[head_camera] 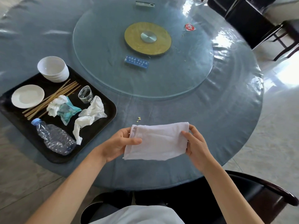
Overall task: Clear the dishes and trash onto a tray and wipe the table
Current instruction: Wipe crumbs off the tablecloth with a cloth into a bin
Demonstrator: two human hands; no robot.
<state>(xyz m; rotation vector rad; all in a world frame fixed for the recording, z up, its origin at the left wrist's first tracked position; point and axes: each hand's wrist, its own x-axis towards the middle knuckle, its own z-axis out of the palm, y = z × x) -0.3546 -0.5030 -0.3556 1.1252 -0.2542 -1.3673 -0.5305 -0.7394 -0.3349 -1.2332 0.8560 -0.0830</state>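
Both hands, left (120,143) and right (196,145), pinched a folded cloth (157,141) taut above the tabletop (226,110), readied for wiping crumbs (138,119) just beyond; loaded tray (103,126) sat left.

The tray (103,113) is sitting on the table (226,110), at the left. In it, the bowl (53,68) is standing at the far corner, the plate (27,96) is lying at the left, and the chopsticks (53,97) are lying between them. The cup (85,94) is standing to the right of the chopsticks, the tissues (90,113) are lying in front of it, and the bottle (55,138) is lying at the near edge. The turntable (186,75) is resting on the middle of the table, behind the tray. Both hands, the left hand (118,144) and the right hand (197,144), are holding the cloth (157,141) between them above the near edge, with crumbs (138,119) lying just behind it.
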